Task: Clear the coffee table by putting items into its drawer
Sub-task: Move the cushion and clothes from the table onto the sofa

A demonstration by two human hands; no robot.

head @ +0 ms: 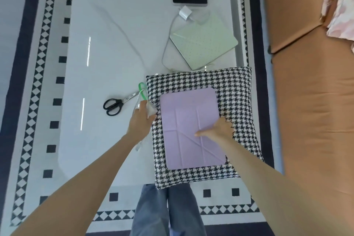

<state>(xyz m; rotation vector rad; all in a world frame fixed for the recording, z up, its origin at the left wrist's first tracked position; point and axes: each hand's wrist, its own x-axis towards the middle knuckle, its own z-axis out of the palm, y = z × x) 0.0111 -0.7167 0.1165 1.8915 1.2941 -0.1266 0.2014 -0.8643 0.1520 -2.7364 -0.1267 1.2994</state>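
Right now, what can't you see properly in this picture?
Head view:
- Drawer: not in view; only the tabletop shows.
- Clear item in left hand: fingers cover it; unidentifiable.
- Scissors: blade tips hidden behind that item.
- White cable: end runs under the green case.

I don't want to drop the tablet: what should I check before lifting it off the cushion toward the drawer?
1. Right hand grips purple tablet at its edge: cannot tell; thumb lies on top, fingers at its right edge.
2. Tablet flat on houndstooth cushion: ok.
3. Left hand free to help: not ok; it holds a clear packet.
4. Scissors apart from both hands: ok.
5. Drawer open: cannot tell; not in view.
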